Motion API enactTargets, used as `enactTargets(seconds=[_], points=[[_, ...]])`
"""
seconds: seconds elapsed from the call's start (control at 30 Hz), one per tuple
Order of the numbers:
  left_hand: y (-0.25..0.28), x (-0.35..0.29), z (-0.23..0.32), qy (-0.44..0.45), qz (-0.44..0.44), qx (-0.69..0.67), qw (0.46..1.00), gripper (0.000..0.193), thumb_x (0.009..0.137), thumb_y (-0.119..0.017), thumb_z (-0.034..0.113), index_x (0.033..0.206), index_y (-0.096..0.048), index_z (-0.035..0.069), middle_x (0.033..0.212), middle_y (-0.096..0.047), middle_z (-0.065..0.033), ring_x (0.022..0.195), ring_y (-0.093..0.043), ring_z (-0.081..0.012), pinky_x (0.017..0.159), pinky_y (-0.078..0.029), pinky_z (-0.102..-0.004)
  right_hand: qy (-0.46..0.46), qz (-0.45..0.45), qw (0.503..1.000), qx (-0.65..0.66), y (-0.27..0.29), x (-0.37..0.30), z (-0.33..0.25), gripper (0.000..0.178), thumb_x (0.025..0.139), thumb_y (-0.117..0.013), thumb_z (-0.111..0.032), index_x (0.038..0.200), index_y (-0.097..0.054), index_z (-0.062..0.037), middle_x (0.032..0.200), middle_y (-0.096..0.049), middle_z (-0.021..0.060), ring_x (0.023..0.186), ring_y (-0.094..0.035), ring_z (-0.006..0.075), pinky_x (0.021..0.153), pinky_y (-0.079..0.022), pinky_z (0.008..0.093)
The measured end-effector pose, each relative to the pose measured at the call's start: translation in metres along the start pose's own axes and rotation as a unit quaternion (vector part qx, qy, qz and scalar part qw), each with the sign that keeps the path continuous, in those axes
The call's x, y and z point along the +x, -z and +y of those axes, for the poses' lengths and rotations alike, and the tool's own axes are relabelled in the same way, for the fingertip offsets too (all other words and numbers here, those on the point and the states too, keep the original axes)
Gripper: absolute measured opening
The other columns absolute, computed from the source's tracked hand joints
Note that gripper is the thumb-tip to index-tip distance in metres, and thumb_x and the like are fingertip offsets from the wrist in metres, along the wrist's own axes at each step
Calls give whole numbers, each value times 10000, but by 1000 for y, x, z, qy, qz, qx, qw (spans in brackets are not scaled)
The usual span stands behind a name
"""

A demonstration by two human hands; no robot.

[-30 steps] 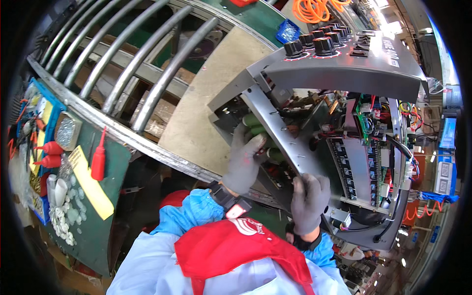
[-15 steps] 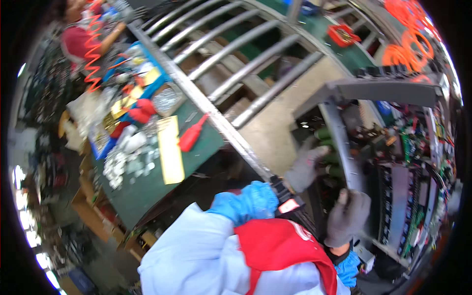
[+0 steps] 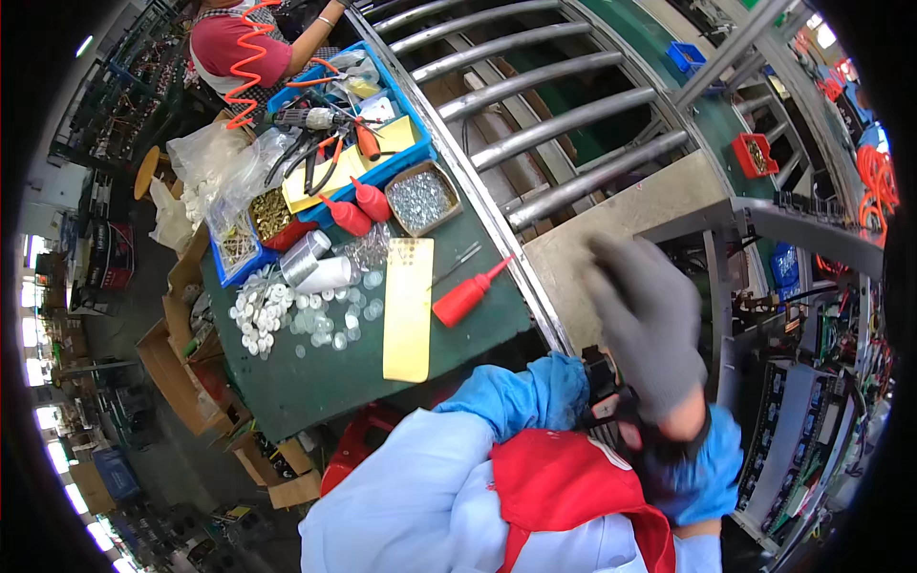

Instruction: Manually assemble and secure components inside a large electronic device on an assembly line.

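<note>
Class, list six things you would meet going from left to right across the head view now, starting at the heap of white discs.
Heap of white discs → yellow strip → red bottle beside it → gloved right hand → red tray → orange hose coil.

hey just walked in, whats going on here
Someone's grey-gloved right hand is raised and blurred near the left sleeve; whether it holds anything is unclear. The left hand is hidden. An opened machine stands to the right. On the green bench at left lie a red squeeze bottle, a yellow strip and white discs. A co-worker is farther back.
</note>
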State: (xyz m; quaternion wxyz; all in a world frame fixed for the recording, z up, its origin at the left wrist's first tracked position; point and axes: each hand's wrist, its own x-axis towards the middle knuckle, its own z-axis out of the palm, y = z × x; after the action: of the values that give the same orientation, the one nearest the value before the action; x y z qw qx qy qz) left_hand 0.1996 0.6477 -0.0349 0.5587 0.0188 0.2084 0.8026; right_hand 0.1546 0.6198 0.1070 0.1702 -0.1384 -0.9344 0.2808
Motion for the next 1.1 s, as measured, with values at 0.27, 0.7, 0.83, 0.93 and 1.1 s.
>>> enactTargets(seconds=[0.27,0.7,0.83,0.93,1.1], points=[[34,7,43,39,-31,-35,998,516,882,-698,100,1365,-521,61,1150,-651,-56,1021,-627,-187,839,-556,-349,-32,-215,976,9,-231,130,26,362,903,-676,-221,1230,-668,-65,1120,-694,194,1042,-671,379,891,-546,440],[67,8,79,48,-48,-94,993,527,914,-663,120,1407,-479,87,1207,-629,-67,1071,-627,-206,863,-565,-369,127,-287,927,-207,-327,153,33,222,878,-600,-68,1093,-652,-88,1026,-660,160,979,-664,349,852,-554,425],[67,8,76,47,-46,-99,993,531,924,-652,126,1420,-466,95,1225,-623,-70,1086,-627,-212,870,-568,-375,81,-247,959,-115,-317,150,43,181,866,-644,-85,1042,-681,-73,994,-675,152,952,-688,321,823,-563,403],[66,9,76,48,-39,-96,993,533,931,-644,131,1430,-456,101,1238,-617,-72,1098,-627,-216,876,-570,-380,-38,-199,977,67,-304,151,40,163,887,-646,-116,1024,-701,-48,942,-695,169,901,-697,327,789,-549,392],[57,8,78,51,-37,-79,995,538,944,-631,138,1446,-440,111,1260,-609,-76,1117,-628,-224,885,-574,-388,-234,-206,913,263,-254,153,16,234,947,-656,-145,1120,-714,2,770,-663,51,665,-591,127,625,-502,302]])
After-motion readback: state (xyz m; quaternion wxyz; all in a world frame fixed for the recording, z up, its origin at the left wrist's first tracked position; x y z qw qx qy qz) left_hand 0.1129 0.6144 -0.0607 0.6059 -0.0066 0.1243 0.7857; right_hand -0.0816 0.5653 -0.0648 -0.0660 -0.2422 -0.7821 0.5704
